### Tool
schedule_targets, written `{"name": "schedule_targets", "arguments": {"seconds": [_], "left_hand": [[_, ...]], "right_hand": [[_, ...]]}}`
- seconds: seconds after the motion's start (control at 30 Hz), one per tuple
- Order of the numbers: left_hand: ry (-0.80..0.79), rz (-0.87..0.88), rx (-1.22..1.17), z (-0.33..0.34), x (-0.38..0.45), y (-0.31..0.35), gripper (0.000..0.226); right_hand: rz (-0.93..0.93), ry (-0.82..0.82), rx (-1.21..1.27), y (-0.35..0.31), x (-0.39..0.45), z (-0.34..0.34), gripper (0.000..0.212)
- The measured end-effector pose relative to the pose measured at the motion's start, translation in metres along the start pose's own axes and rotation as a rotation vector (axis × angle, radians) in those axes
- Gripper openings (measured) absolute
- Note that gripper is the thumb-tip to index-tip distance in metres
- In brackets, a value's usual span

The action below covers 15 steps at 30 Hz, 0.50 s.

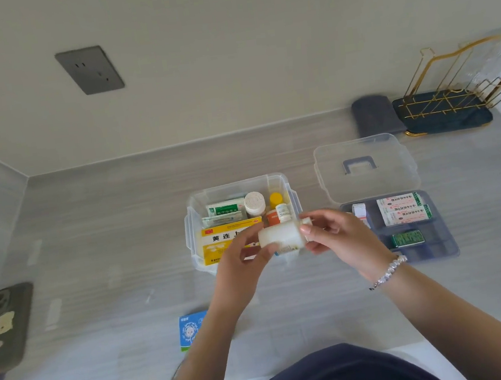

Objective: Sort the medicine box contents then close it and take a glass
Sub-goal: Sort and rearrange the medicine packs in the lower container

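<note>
A clear plastic medicine box stands open in the middle of the grey counter. Inside it are a yellow carton, green sachets, a white-capped bottle and a yellow-capped bottle. Over the box's front right corner, both hands hold a white plastic bottle on its side. My left hand grips its base end. My right hand pinches its cap end. The clear lid with a blue handle lies to the right. In front of it sits a blue insert tray with white-and-green packets. A clear glass hangs on a gold rack at the far right.
A phone in a dark case lies at the left edge. A small blue box sits near my left forearm. A folded grey cloth and the gold rack on its dark mat stand at the back right. A wall socket is on the wall.
</note>
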State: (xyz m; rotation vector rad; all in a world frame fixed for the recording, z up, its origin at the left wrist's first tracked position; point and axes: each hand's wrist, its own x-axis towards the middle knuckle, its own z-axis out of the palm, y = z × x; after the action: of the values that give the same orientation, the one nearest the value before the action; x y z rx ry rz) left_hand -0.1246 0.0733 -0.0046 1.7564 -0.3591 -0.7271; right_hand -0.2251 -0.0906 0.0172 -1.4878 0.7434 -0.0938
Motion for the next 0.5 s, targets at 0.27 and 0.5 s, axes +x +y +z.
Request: {"name": "schedule_targets", "arguments": {"seconds": [0.27,0.5], "left_hand": [[0.0,-0.056,0.124,-0.065,0.045,-0.001,0.032],[0.075,0.014,0.499,-0.092,0.088,-0.005,0.037]], "right_hand": [[0.06,-0.022,0.057,-0.004,0.057,0.058,0.019],[0.072,0.025,-0.149,0.0,0.1,0.098,0.025]]}}
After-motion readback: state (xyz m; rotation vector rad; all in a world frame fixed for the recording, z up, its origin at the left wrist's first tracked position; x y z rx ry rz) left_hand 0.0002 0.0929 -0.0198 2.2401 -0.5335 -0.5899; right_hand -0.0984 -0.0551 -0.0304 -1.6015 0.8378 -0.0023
